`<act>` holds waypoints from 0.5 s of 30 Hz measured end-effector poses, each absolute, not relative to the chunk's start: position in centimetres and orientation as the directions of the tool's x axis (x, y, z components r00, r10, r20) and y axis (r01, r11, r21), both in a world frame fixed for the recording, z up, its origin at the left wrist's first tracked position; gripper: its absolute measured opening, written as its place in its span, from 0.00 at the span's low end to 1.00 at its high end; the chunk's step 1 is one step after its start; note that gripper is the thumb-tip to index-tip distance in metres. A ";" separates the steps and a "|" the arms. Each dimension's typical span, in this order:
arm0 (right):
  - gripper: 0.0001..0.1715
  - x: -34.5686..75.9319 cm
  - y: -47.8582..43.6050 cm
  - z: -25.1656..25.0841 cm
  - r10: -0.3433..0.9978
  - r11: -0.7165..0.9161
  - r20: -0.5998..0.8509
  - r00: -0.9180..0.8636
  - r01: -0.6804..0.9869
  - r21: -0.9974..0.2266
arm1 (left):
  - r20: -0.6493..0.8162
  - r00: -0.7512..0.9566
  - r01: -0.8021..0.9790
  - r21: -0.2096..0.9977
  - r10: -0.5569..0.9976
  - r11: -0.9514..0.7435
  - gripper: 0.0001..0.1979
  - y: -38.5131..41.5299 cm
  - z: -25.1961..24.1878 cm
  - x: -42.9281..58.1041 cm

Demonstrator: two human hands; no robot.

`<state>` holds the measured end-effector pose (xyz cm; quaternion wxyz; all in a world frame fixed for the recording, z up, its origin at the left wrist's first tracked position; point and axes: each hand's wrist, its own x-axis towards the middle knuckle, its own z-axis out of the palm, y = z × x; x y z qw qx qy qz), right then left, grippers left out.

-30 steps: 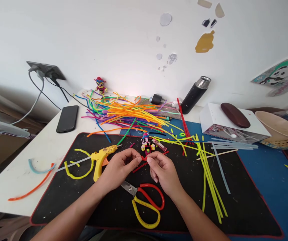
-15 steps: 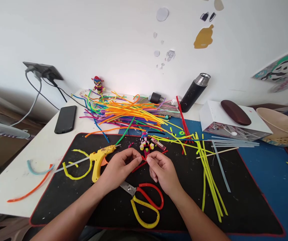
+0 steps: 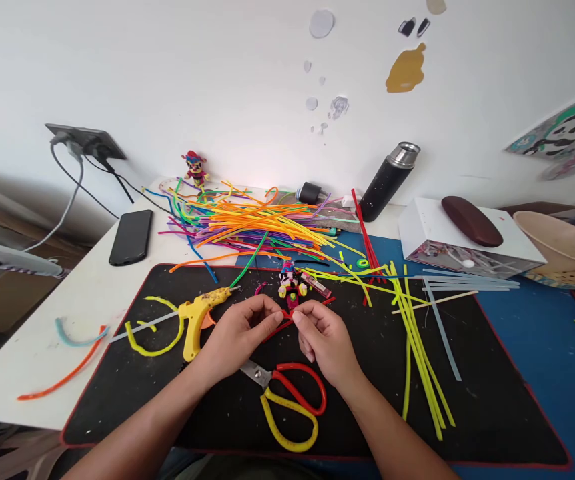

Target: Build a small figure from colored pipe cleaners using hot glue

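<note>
My left hand (image 3: 240, 337) and my right hand (image 3: 326, 341) meet over the black mat, thumbs and forefingers pinched together. Between the fingertips is a short, bent piece of red pipe cleaner (image 3: 287, 315), largely covered by the fingers. Just beyond the fingertips is a small multicoloured pipe-cleaner figure (image 3: 292, 292); its lower end is hidden. Left of my left hand lies a yellow glue gun (image 3: 198, 323) with a glue stick in its back. Scissors (image 3: 295, 445) with one red and one yellow handle lie below both hands, their blades partly under my left hand.
Many coloured pipe cleaners (image 3: 262, 223) are heaped behind the mat (image 3: 367, 427). Lime stems (image 3: 420, 353) and clear glue sticks (image 3: 472, 283) lie at right. A phone (image 3: 131, 237), a second figure (image 3: 195, 168), a black flask (image 3: 389, 183) and a white box (image 3: 417, 230) stand or lie around.
The camera view shifts very slightly. Both hands keep the same pinch on the red pipe cleaner, and nothing else visibly moves.
</note>
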<state>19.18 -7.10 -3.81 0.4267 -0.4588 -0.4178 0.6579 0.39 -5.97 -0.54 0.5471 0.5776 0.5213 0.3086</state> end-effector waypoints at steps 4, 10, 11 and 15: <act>0.23 19.3 -7.2 -3.5 0.943 -0.288 -0.247 -0.221 -0.177 -0.941 | -0.222 0.259 0.288 0.947 0.940 0.144 0.17 -5.9 -0.6 0.3; 0.24 19.4 -7.3 -3.4 0.943 -0.289 -0.247 -0.225 -0.176 -0.941 | -0.203 0.252 0.289 0.949 0.946 0.126 0.17 -6.1 -0.5 0.3; 0.24 19.4 -7.3 -3.4 0.943 -0.289 -0.248 -0.223 -0.176 -0.941 | -0.200 0.249 0.288 0.949 0.947 0.125 0.17 -6.2 -0.5 0.3; 0.24 19.4 -7.4 -3.4 0.941 -0.294 -0.252 -0.228 -0.175 -0.940 | -0.193 0.248 0.289 0.950 0.949 0.118 0.17 -6.3 -0.4 0.5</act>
